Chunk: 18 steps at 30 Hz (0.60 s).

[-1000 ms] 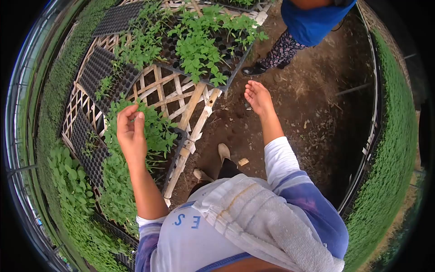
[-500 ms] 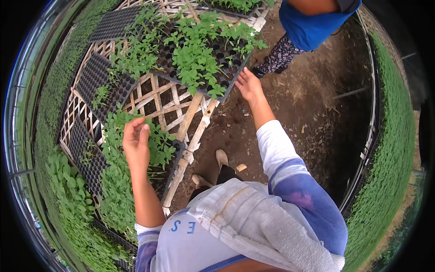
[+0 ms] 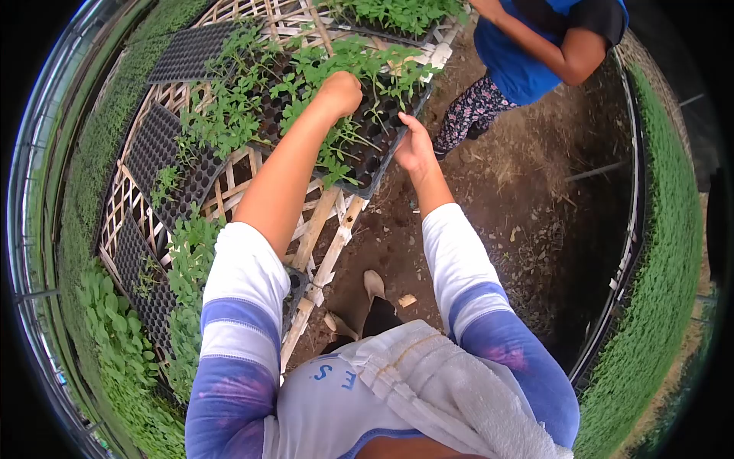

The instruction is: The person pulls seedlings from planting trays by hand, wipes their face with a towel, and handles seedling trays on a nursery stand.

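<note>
My left hand (image 3: 341, 93) reaches over a black cell tray (image 3: 370, 173) of leafy green seedlings (image 3: 310, 102). Its fingers are curled down among the leaves, and whatever they hold is hidden. At the tray's right edge is my right hand (image 3: 414, 147), its thumb over the rim and its other fingers at the outer side. Some seedlings near the tray's front corner lean over with bare stems showing. The tray rests on a slatted wooden bench (image 3: 327, 222).
Beyond the bench on the right stands a person in a blue top (image 3: 514, 57). Other cell trays (image 3: 164, 138) with few seedlings lie to the left. Dense green plants (image 3: 657, 268) line the right side. A dirt path (image 3: 520, 183) runs between.
My left hand has moved up and forward from above the nearer seedlings onto the tray. My right hand has come to the tray's edge. The other person has moved further into view.
</note>
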Each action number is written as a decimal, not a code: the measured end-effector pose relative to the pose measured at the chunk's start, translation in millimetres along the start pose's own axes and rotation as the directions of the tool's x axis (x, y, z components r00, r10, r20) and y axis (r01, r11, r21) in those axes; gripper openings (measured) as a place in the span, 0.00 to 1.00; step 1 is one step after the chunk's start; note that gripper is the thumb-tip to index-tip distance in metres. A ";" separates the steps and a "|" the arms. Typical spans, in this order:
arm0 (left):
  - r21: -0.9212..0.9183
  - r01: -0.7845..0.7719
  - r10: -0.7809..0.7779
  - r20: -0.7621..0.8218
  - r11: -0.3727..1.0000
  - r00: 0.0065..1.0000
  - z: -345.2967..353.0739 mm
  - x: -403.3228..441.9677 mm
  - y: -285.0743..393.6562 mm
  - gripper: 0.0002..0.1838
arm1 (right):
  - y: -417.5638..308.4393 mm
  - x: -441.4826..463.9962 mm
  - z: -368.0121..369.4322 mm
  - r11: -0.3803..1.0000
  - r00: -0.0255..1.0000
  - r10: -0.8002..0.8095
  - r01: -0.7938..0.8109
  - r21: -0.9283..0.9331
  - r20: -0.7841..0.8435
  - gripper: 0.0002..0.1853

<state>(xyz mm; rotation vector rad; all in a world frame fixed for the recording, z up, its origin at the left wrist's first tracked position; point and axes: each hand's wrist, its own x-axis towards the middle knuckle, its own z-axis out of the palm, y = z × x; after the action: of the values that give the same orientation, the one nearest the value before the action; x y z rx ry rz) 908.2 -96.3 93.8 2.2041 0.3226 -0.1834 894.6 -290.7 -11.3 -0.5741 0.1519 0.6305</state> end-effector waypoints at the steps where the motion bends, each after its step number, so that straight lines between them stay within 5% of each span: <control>1: 0.132 0.023 -0.030 0.054 0.991 0.998 11.0 28.0 -13.9 0.19 | 0.9 2.7 -3.4 1.000 1.000 0.000 0.000 0.001 -0.002 0.18; 3: 0.264 0.041 -0.071 0.107 0.964 0.992 23.6 41.6 -20.3 0.19 | 4.5 10.1 -15.5 1.000 0.999 -0.008 0.007 0.018 0.035 0.17; 5: -0.248 0.100 -0.093 0.041 0.963 0.995 28.7 29.7 -15.4 0.21 | 3.8 14.4 -19.7 0.999 0.999 0.003 -0.005 0.037 0.051 0.18; 6: -0.285 0.100 -0.093 0.038 0.953 0.995 28.1 28.1 -15.2 0.19 | 3.2 13.7 -20.6 0.999 0.996 0.017 -0.021 0.042 0.082 0.18; 12: -0.233 0.058 -0.037 0.094 0.971 0.995 26.3 28.7 -19.4 0.08 | 6.3 12.4 -25.2 0.998 0.994 0.021 -0.027 0.050 0.109 0.21; 18: -0.339 0.051 -0.009 0.124 0.940 0.992 26.6 38.0 -38.2 0.09 | 10.0 13.3 -26.9 0.998 0.994 0.014 -0.021 0.063 0.105 0.23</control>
<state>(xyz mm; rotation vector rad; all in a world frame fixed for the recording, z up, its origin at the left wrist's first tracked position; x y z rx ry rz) 932.8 -89.0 39.5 1.8365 0.2968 -0.2567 900.3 -292.0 -42.4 -0.4772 0.0788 0.6685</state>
